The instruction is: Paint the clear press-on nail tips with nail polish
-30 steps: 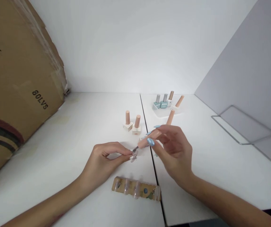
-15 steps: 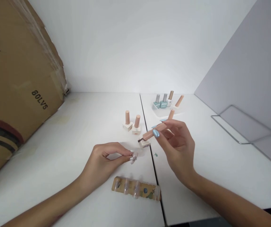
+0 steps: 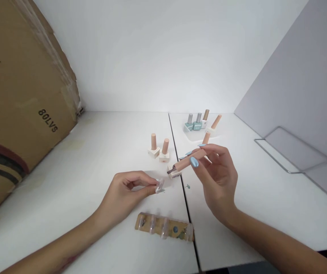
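Hands: apart, the left hand (image 3: 123,196) pinching a clear nail tip (image 3: 160,186), the right hand (image 3: 217,179) clamping a peach brush cap (image 3: 188,160).
Technique: fingers are steadying the cap, its brush angling just above an uncapped cream bottle (image 3: 174,173), centre.
Counts: two peach-capped bottles (image 3: 153,146) standing farther off, two teal bottles (image 3: 193,123) sitting on a white tray (image 3: 197,136) beyond.

cardboard box (image 3: 26,95) | side print: "80LVS" | upper-left print, cut off by frame edge: "GLE"

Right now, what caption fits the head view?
Right hand holds peach-capped polish brush near clear false nail pinched by left hand.
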A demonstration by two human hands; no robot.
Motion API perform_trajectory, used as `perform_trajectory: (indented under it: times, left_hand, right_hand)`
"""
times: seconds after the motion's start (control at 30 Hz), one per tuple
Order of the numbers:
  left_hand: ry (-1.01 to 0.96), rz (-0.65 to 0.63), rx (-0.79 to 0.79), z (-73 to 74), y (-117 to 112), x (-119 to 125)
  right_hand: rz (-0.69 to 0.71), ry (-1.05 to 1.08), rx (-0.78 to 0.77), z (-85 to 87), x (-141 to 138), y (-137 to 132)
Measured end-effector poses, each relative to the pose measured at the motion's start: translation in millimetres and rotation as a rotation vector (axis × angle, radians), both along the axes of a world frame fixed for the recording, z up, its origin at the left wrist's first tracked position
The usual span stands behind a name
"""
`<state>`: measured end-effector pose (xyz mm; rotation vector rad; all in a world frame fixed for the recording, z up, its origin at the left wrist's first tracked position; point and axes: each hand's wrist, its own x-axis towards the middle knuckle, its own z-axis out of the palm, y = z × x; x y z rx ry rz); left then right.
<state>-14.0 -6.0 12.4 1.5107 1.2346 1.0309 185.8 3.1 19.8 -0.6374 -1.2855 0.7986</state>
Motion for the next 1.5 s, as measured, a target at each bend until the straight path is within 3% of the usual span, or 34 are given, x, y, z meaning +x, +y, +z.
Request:
perform_trajectory:
  times: [0.13, 0.37, 0.57, 0.77, 1.0, 1.17, 1.27, 1.4, 1.5]
  left_hand:
    - [-0.029, -0.013, -0.026, 1.6, 1.1, 1.0]
    - [-0.032, -0.006, -0.045, 2.2, -0.3, 1.4]
    - [-0.019, -0.016, -0.028, 3.1, -0.3, 2.7]
    - [-0.040, -0.006, -0.034, 3.0, -0.5, 1.9]
    - [-0.035, -0.040, -0.020, 1.9, -1.3, -0.2]
    - [-0.002, -0.022, 0.000, 2.5, -0.5, 0.6]
    - [0.001, -0.021, 0.025, 3.0, 0.0, 0.1]
    - [0.020, -0.038, 0.053, 4.3, 1.0, 1.3]
    - [0.025, -0.040, 0.070, 3.9, 1.0, 2.1]
  right_hand:
    - [0.111, -0.044, -0.016, -3.1, -2.9, -5.1]
    - [-0.059, -0.011, -0.106, 1.7, -2.0, 2.5]
    - [0.144, -0.029, -0.071, -2.2, -3.3, -3.9]
    - [0.001, -0.017, -0.091, 3.8, -2.7, 2.5]
    - [0.153, -0.043, 0.000, -1.4, -3.8, -5.1]
    - [0.037, -0.046, -0.093, 2.8, -2.7, 2.1]
    - [0.027, -0.041, -0.035, 3.8, -1.7, 2.3]
    - [0.154, -0.101, 0.088, -0.5, -2.5, -4.0]
    - [0.165, -0.109, 0.064, -1.6, -3.1, -4.1]
